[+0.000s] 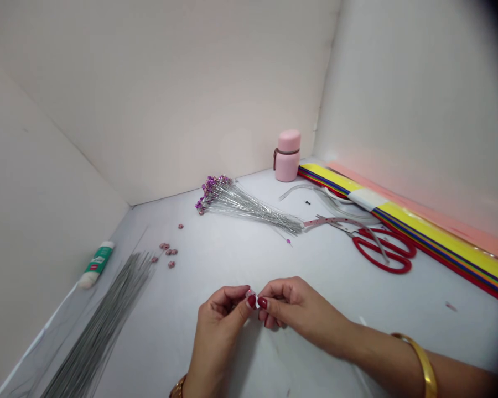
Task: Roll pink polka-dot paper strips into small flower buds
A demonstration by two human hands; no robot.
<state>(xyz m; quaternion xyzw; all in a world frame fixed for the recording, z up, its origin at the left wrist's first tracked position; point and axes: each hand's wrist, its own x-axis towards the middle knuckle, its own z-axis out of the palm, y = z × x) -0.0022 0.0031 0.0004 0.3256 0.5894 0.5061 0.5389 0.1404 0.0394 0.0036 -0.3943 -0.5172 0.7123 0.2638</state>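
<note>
Pinching a small shiny pink piece (250,292), lower centre: left hand (221,316) fingers clamped. Right hand (294,303) just right; its fingers' closure, piece's long axis unclear.

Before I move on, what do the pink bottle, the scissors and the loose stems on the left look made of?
Pink bottle: probably coated metal or plastic; smooth, satin, opaque surface.
Scissors: handles likely plastic, uniformly red; blades grey and shiny, so metal.
Loose stems: likely metal wire, dull grey, thin and mostly straight.
</note>
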